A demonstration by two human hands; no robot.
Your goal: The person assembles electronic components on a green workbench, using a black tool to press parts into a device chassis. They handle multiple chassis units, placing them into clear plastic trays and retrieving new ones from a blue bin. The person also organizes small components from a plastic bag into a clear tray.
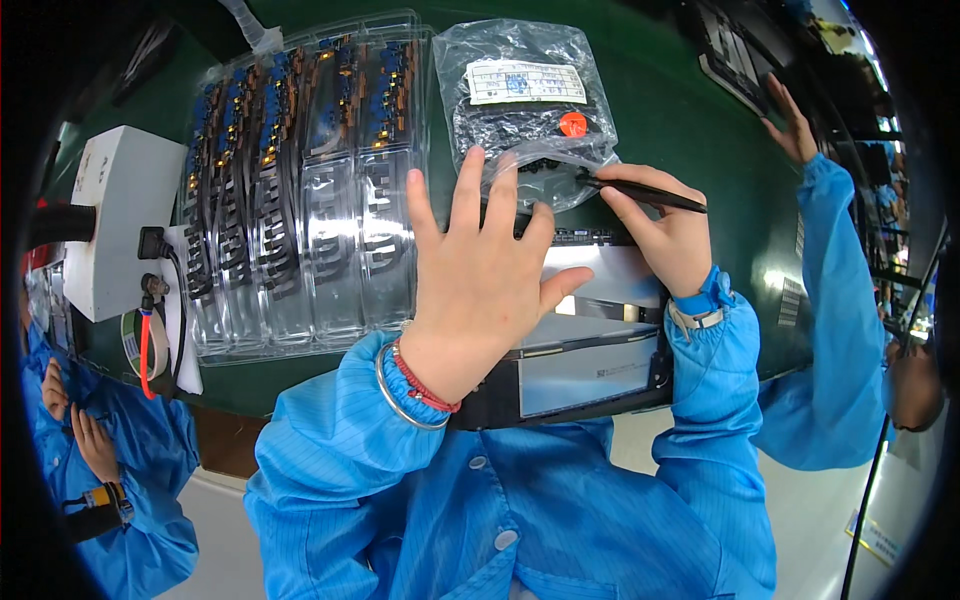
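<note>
My left hand [483, 265] is spread, its fingertips at the near edge of a clear plastic bag [463, 120]. The bag bears a white label and an orange-red round sticker, and small dark pieces lie inside it. Between the thumb and fingers of my right hand [675, 235] is a pair of black tweezers [655, 192]. Their tips point left to the bag's near end; whether they grip a piece I cannot make out. Under my hands lies a flat device with a black frame and silver panels [590, 375], partly hidden by my left hand and forearm.
Left of the bag, a clear plastic tray [335, 300] holds rows of ribbon cables with blue and orange ends. Beyond it stands a white box [125, 220] with plugged-in cables. Co-workers' blue sleeves [835, 290] show at both sides. Everything rests on a green tabletop [660, 90].
</note>
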